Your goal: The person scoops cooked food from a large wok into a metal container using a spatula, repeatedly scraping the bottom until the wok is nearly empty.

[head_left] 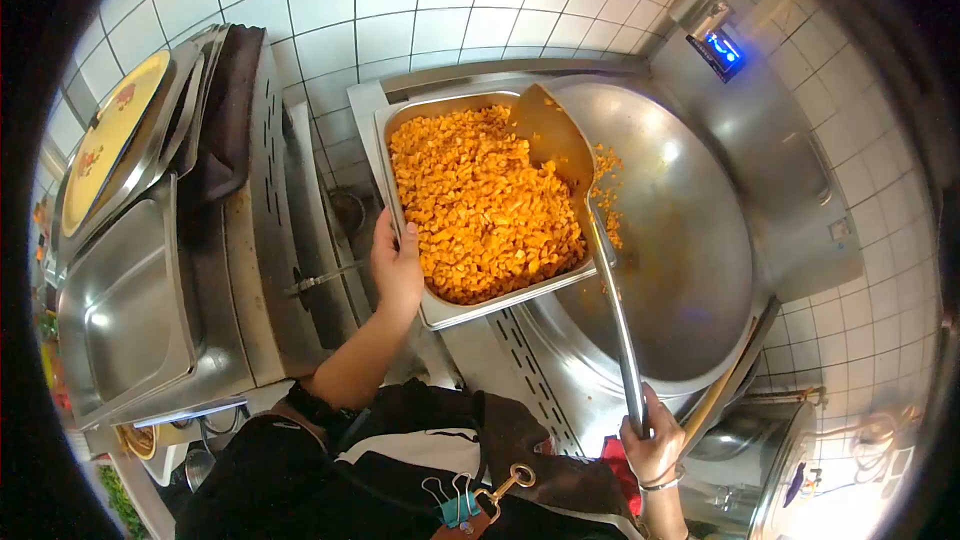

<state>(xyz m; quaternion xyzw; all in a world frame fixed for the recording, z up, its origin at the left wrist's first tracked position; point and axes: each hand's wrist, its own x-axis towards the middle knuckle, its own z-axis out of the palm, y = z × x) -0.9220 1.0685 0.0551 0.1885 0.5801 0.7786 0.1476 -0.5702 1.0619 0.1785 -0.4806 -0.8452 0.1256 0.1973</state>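
Observation:
A rectangular metal tray (432,313) full of orange diced food (490,210) rests at the left side of a large wok (690,240). My left hand (397,262) grips the tray's left edge, thumb over the rim. My right hand (655,438) is closed around the handle of a long metal shovel (560,140). The shovel's blade lies at the tray's upper right, against the food, and its handle runs down over the wok's left side. Some orange pieces (606,190) lie in the wok beside the tray.
Stacked trays and a yellow oval plate (115,145) stand at the left, above an empty metal pan (130,305). A blue-lit display (722,48) is on the back right panel. A metal basin (740,450) sits at the lower right.

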